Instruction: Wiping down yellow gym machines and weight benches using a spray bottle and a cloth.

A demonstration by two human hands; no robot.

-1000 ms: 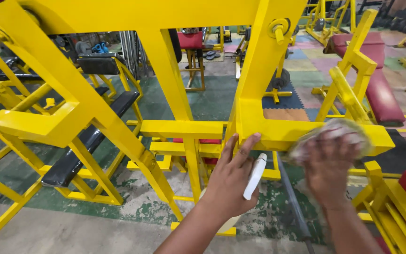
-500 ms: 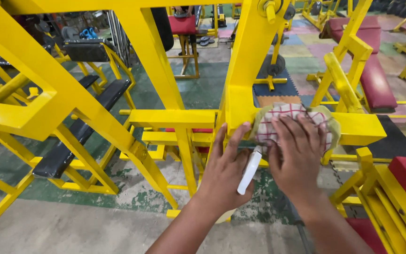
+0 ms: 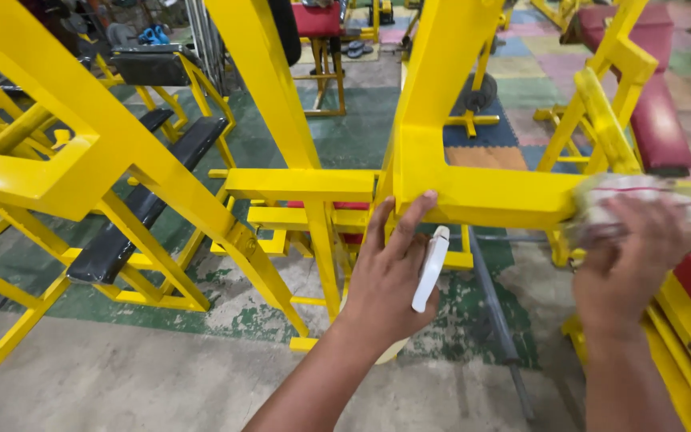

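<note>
right hand point(image 3: 629, 256) pressing cloth point(image 3: 641, 200) (blurred), beam point(image 3: 497, 196) end

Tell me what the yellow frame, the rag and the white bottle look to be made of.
Yellow frame: likely steel box tube, glossy paint with sharp square edges. Rag under the right hand: soft woven cloth, checked, blurred. White bottle in the left hand: probably smooth matte plastic.

Yellow frame point(image 3: 481, 196), white bottle point(image 3: 430, 268), red-checked cloth point(image 3: 633, 204).
</note>
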